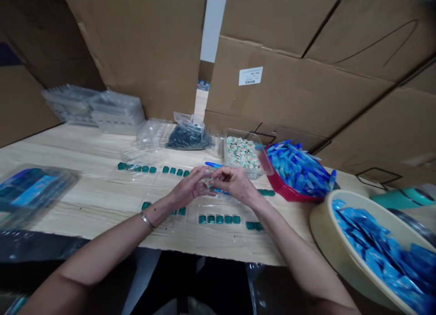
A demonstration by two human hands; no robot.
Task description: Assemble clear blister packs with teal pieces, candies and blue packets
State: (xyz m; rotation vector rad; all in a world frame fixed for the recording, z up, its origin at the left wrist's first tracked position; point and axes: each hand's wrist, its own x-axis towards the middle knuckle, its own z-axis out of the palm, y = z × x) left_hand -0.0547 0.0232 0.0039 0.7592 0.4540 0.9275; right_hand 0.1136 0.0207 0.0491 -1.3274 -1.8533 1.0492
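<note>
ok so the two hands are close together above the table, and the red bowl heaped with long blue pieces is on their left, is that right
Not quite: the head view shows the red bowl heaped with long blue pieces on the right. The left hand and right hand are indeed close together above the table.

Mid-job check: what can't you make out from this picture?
In the head view:
Clear item at left hand and right hand: details blurred, partly covered by fingers.
Near-left green row: partly hidden by left forearm.
White label: print too small.
Cream tub: cut off by right and bottom edges.
</note>
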